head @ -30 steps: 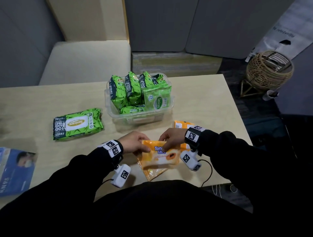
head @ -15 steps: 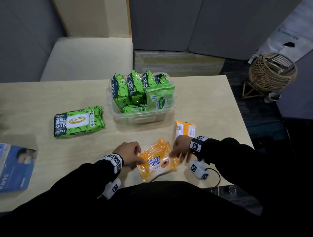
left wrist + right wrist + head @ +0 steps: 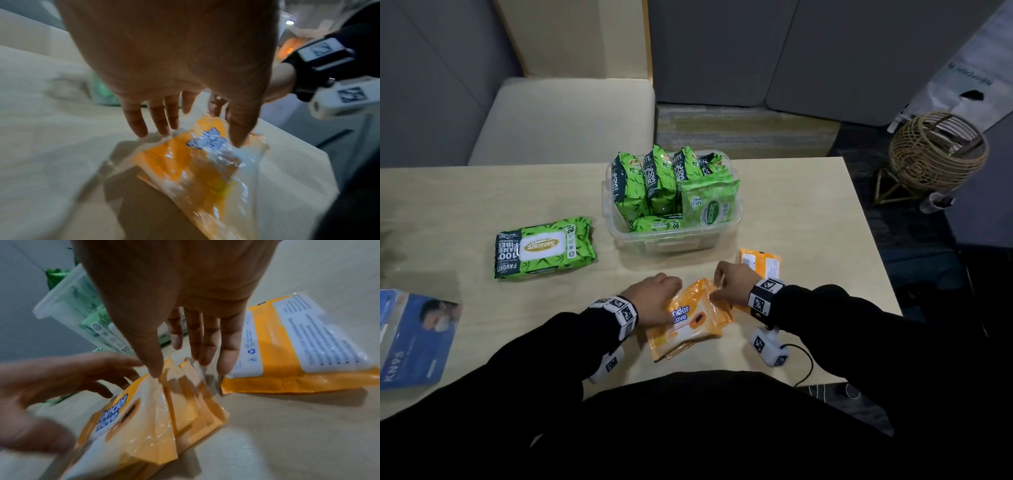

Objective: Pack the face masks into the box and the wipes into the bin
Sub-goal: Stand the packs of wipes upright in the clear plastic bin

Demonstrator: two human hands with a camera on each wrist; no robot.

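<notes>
A stack of orange wipes packs [image 3: 688, 329] lies at the table's near edge, its far end tipped up. My left hand [image 3: 654, 298] touches its left side with straight fingers, thumb on the top pack [image 3: 195, 170]. My right hand [image 3: 729, 282] pinches the raised far edges of the stack [image 3: 148, 426] between thumb and fingers. Another orange pack [image 3: 765, 263] lies face down just right of that hand. The clear bin [image 3: 674, 240] behind holds several green wipes packs. One large green pack [image 3: 544, 246] lies on the table to its left. A blue KN95 mask box [image 3: 410, 339] sits at the far left.
The table's right edge [image 3: 873, 240] is near the face-down orange pack. A wicker basket [image 3: 935, 154] stands on the floor beyond it. A cushioned bench [image 3: 565, 120] runs behind the table. A cable [image 3: 808, 363] hangs from my right wrist camera.
The orange stack, held up by both hands a second ago, has come down onto the table. My left hand has slid back onto its left side; my right hand stays at its far edge.
</notes>
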